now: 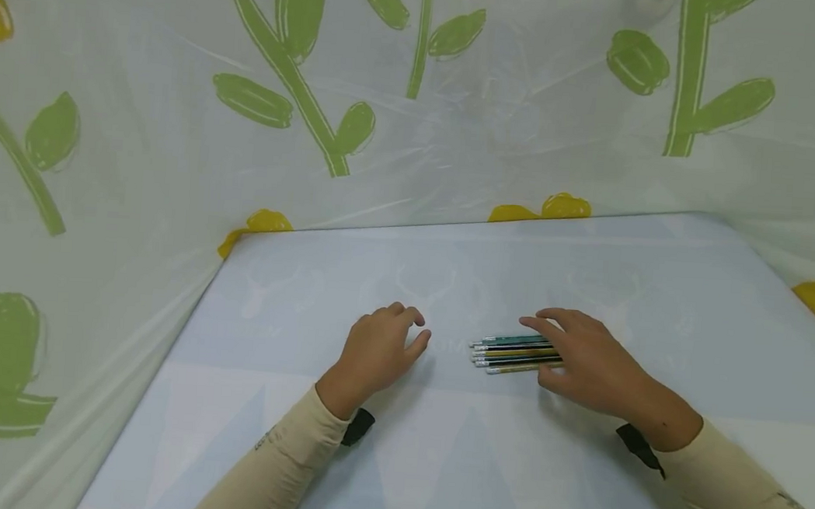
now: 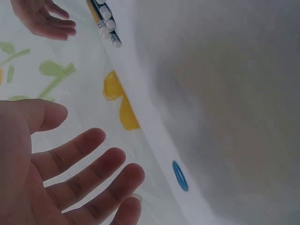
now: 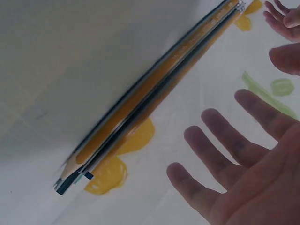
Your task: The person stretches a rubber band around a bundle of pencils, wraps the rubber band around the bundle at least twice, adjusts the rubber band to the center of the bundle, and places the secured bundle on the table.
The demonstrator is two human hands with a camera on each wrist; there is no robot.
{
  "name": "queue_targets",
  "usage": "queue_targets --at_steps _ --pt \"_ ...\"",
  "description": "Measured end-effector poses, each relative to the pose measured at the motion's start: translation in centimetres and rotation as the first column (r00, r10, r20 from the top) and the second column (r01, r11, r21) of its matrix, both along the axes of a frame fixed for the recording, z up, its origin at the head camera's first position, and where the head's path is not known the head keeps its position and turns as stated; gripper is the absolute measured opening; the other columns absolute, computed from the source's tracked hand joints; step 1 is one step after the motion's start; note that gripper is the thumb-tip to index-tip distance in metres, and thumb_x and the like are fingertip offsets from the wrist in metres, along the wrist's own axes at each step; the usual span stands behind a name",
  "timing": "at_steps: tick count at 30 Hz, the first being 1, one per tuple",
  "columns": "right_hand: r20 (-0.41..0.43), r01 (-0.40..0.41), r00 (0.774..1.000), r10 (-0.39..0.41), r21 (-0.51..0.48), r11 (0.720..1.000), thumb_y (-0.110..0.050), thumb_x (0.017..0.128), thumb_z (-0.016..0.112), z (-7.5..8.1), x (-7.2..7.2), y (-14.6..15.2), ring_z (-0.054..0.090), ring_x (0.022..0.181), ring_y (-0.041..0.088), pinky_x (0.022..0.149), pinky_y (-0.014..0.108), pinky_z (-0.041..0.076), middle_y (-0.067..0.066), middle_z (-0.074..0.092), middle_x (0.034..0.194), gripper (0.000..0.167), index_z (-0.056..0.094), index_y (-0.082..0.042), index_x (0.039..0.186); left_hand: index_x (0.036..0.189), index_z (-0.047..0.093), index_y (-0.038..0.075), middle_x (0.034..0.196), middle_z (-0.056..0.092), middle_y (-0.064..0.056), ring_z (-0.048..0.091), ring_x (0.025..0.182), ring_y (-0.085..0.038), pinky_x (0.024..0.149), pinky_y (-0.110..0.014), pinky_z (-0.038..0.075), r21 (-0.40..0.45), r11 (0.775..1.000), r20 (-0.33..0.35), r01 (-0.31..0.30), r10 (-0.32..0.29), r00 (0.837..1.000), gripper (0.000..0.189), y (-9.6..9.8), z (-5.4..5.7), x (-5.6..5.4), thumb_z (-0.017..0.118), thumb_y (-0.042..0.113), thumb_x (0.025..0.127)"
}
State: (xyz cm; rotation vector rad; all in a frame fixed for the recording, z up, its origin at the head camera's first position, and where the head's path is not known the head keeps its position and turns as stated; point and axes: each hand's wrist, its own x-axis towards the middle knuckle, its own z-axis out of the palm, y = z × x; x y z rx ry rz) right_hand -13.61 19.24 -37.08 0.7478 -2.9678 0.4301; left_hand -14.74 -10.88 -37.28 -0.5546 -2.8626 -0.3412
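On the near side of the pencils point(image 1: 513, 353), beige sleeves point(image 1: 283, 449) are showing. The left hand point(image 1: 377, 350) is hovering left of their eraser ends, well apart, relaxed, holding nothing. The right hand point(image 1: 583, 362) is hovering above their right end, fingers loose, gripping nothing. Beyond the pencils, a leaf-patterned sheet point(image 1: 143, 114) is hanging.

Leaf-printed sheeting point(image 1: 526, 153) (wrinkled); pale tabletop point(image 1: 452, 436)
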Motion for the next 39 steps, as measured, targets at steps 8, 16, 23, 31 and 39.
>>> queue_targets --at_steps 8,16,23,31,39 --pt "0.013 -0.053 0.999 0.053 0.056 0.997 -0.015 0.079 0.073 -0.7 -0.1 0.1 0.053 0.125 0.044 0.101 0.062 0.043 0.017 0.056 0.138 0.066 0.054 -0.016 0.143 0.104 0.072 0.016 0.097 0.071 0.000 0.065 0.078 -0.019 0.061 -0.031 0.048 -0.016 1.000 0.010 0.018 -0.018 1.000 0.021 0.3 -0.3 0.1 0.064 0.033 0.097" --pt "0.023 -0.101 0.995 0.099 0.111 0.989 -0.011 0.078 0.075 -1.4 -0.6 0.5 0.056 0.123 0.040 0.100 0.058 0.046 0.017 0.058 0.133 0.066 0.055 -0.014 0.141 0.106 0.073 0.015 0.104 0.073 -0.003 0.069 0.086 -0.020 0.063 -0.032 0.052 -0.031 0.998 0.039 0.050 -0.049 0.998 0.023 0.8 -0.5 0.3 0.064 0.034 0.097" --pt "0.053 -0.127 0.991 0.120 0.144 0.981 -0.009 0.078 0.076 -1.3 -1.2 -0.1 0.058 0.118 0.037 0.100 0.055 0.048 0.015 0.058 0.129 0.066 0.054 -0.012 0.141 0.109 0.072 0.016 0.104 0.072 -0.002 0.068 0.085 -0.021 0.066 -0.033 0.053 -0.056 0.997 0.053 0.055 -0.052 0.997 0.023 1.1 -0.2 0.6 0.066 0.034 0.096" --pt "0.075 -0.139 0.989 0.130 0.134 0.981 -0.004 0.079 0.075 -1.6 -1.5 -0.7 0.058 0.112 0.033 0.092 0.050 0.052 0.015 0.057 0.126 0.065 0.054 -0.012 0.141 0.108 0.072 0.016 0.101 0.072 -0.002 0.067 0.083 -0.019 0.068 -0.034 0.053 -0.064 0.996 0.024 0.061 -0.059 0.998 0.023 0.9 -0.4 0.8 0.068 0.034 0.095" --pt "0.040 -0.117 0.993 0.112 0.128 0.985 -0.002 0.078 0.077 -1.4 -1.3 -0.7 0.058 0.103 0.028 0.085 0.049 0.052 0.012 0.059 0.115 0.057 0.060 -0.012 0.132 0.109 0.072 0.017 0.103 0.072 0.000 0.067 0.086 -0.018 0.071 -0.034 0.054 -0.076 0.994 0.041 0.077 -0.074 0.996 0.023 1.2 -0.5 0.8 0.068 0.035 0.094"
